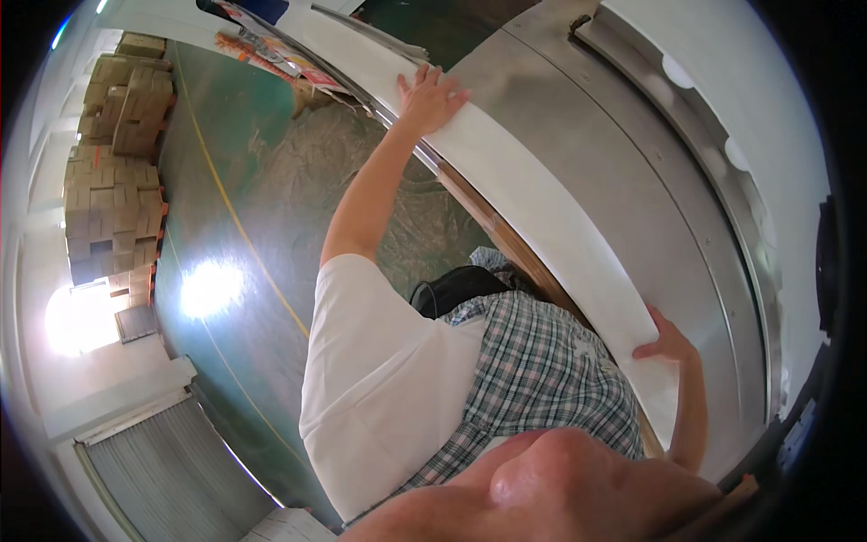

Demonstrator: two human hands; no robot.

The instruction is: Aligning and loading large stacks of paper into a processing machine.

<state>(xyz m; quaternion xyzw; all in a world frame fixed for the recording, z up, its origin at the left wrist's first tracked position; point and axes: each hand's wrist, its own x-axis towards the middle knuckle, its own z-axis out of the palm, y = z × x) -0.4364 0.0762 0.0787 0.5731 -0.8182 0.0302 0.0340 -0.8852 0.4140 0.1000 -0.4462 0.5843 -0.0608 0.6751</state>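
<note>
White strip (551, 203), lying lengthwise along the person's side of the metal worktop (596, 135), under both hands; cannot tell whether loose or fixed there. Left hand (432, 101) flat on the strip, toward the far end of the worktop, fingers spread apart. Right hand (668, 341) on the strip at the near end of the worktop, thumb and forefinger apart, thumb over the white face; remaining fingers too hidden to judge.

Just past the left hand, at the far end of the worktop, a clutter of colourful papers (312, 68) and a thin metal bar (375, 32), both close against the strip and crowding that end. Along the opposite side of the worktop, a raised metal rim (632, 90), closing off that side, with a white panel (781, 99) beyond. Below the worktop's near side, a brown board (497, 230) running next to the strip. Pressed close on the same side, a checked apron (542, 370) and a black thing (461, 291) of unclear kind.

Left of the worktop, a green floor (203, 149) with a yellow line (226, 194), and a wrinkled brownish sheet (334, 167) spread nearest. Well apart from the worktop, beyond the floor, tall stacks of cardboard boxes (113, 208) and a grey shutter (176, 474).
</note>
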